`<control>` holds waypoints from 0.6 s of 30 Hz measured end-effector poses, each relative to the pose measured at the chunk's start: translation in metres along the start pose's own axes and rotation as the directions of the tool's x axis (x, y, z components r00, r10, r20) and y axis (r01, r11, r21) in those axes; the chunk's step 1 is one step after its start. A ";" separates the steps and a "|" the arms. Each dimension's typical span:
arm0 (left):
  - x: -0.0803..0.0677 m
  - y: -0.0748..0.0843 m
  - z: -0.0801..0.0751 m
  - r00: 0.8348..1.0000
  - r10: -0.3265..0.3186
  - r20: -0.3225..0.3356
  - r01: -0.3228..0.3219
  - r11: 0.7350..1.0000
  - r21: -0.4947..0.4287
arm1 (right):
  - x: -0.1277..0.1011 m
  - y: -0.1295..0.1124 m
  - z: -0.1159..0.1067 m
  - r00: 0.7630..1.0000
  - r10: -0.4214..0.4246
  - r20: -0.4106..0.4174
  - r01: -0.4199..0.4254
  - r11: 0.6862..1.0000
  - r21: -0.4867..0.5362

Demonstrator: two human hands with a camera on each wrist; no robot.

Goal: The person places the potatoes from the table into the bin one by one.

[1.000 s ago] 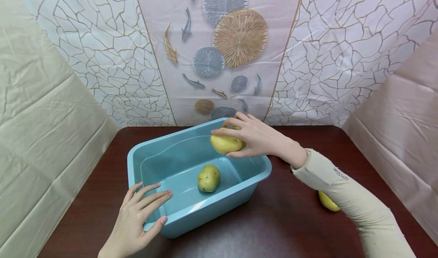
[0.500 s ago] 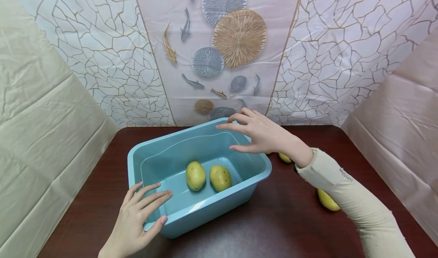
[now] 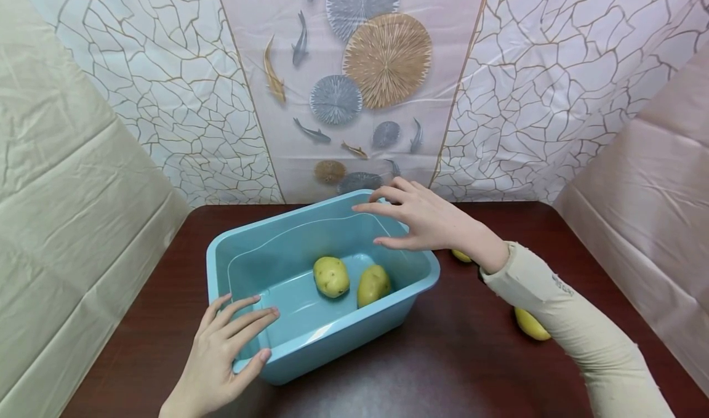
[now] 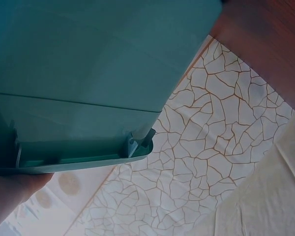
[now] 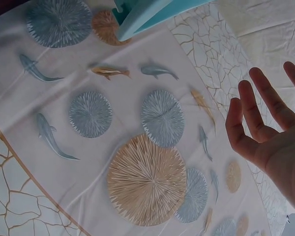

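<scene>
Two yellow-green potatoes lie on the floor of the blue plastic tub [image 3: 316,344]: a spotted one [image 3: 331,277] near the middle and another [image 3: 374,285] to its right, by the front wall. My right hand [image 3: 423,215] is over the tub's right end, fingers spread and holding nothing; the right wrist view also shows the hand [image 5: 280,132] free of any object. At the tub's left front corner, my left hand [image 3: 221,350] lies with its fingers extended over the rim. The left wrist view shows the outside of the tub [image 4: 88,64] and part of that hand [image 4: 14,191].
On the dark red table [image 3: 460,356], a yellow potato-like piece [image 3: 530,324] lies at the right, partly behind the sleeve. Another yellow piece [image 3: 461,256] shows beneath the right wrist. Patterned cloth [image 3: 343,67] hangs behind the table and plain cloth at both sides.
My right hand has let go of the potato it held and opened, drawing slightly right. That potato is now inside the tub, and both potatoes have rolled. My left hand has stayed still.
</scene>
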State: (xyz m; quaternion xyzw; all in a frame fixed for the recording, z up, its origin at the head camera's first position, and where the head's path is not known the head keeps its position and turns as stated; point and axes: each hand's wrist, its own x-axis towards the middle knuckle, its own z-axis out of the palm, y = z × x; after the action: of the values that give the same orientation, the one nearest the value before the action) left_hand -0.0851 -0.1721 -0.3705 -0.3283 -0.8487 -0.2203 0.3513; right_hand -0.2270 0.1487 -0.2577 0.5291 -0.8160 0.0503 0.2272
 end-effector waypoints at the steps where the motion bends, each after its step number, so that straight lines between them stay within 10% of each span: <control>1: 0.000 0.000 0.000 1.000 -0.001 0.000 0.001 1.000 -0.001 | 0.000 0.000 0.000 1.000 0.001 0.001 -0.001 1.000 0.001; 18: 0.000 -0.001 0.001 1.000 -0.003 -0.003 0.003 1.000 -0.010 | -0.011 -0.002 0.003 1.000 0.029 0.010 -0.029 0.999 0.029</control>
State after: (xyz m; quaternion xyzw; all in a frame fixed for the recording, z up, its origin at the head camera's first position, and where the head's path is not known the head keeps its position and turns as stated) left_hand -0.0855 -0.1723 -0.3713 -0.3283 -0.8476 -0.2257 0.3504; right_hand -0.2222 0.1562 -0.2653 0.5207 -0.8239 0.0631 0.2148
